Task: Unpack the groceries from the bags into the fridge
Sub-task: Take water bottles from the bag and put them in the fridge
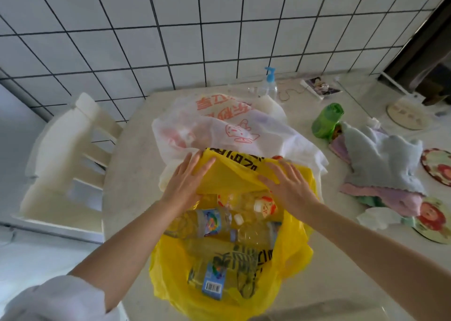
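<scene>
A yellow plastic bag (290, 254) lies open on the round table (131, 174), with several clear plastic bottles (210, 220) lying inside it. Behind it sits a white bag (219, 125) printed in red. My left hand (185, 181) rests flat, fingers straight, on the far left part of the yellow bag's rim. My right hand (285, 181) lies flat on the far right part of the rim, fingers spread. Neither hand holds a bottle. No fridge is in view.
A white chair (66, 154) stands left of the table against the tiled wall. On the table's right side are a green cup (327, 120), a heap of cloths (385, 164), round coasters (436, 167) and a pump bottle (268, 84).
</scene>
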Demonstrator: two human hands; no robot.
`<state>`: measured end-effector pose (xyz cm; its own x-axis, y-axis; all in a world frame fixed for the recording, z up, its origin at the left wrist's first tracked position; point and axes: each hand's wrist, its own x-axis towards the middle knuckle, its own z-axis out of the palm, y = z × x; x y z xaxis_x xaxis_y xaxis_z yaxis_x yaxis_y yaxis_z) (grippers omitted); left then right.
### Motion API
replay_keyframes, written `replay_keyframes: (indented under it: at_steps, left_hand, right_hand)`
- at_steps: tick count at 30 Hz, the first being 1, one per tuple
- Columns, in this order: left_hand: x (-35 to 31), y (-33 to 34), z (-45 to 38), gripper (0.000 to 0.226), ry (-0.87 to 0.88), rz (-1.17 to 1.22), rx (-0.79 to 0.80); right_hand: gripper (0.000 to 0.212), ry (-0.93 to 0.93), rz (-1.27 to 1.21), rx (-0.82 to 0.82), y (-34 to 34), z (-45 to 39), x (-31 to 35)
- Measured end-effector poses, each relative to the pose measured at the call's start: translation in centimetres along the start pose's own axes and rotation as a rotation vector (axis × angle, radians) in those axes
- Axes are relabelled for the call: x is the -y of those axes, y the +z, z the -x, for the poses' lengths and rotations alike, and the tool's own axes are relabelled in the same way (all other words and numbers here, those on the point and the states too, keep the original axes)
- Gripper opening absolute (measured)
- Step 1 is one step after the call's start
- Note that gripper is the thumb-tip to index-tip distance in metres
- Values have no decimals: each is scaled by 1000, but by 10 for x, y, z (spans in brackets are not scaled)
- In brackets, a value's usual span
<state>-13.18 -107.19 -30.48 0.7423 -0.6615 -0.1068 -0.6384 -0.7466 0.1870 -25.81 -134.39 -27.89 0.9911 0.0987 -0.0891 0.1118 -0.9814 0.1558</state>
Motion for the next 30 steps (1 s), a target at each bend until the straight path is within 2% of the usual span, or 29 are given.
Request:
replay_keyframes:
  at_steps: [2,4,9,12,15,20,23,27,30]
  left_hand:
    - [5,-2,-4,111,50,72,-17]
    - [7,-4,-7,101,81,133,-50]
    - [0,-23,-26,59,-1,384,-154]
    - [-2,-38,-42,32,-90,538,-216]
    - [4,-41,-57,24,-250,637,-196]
    - [19,-35,-68,6,-486,654,-229]
    - [25,-31,-60,12,-497,590,-197]
    - [31,-29,-38,14,-477,659,-267]
    - [37,-26,-21,19,-459,593,-300]
  right_hand:
    - [58,24,-82,-129,2,-3,-28]
    - [42,71,-181,-164,-1,-10,-50]
    - [22,243,-393,-42,-14,-36,-76]
    - [20,221,-402,-9,-17,-49,-78]
    - [22,208,-424,35,-12,-62,-77]
    - [27,254,-374,143,-1,-76,-80]
    - [32,253,-346,209,8,-73,-85]
    - [32,261,-510,251,11,-66,-89]
    - [31,241,-685,153,1,-61,-79]
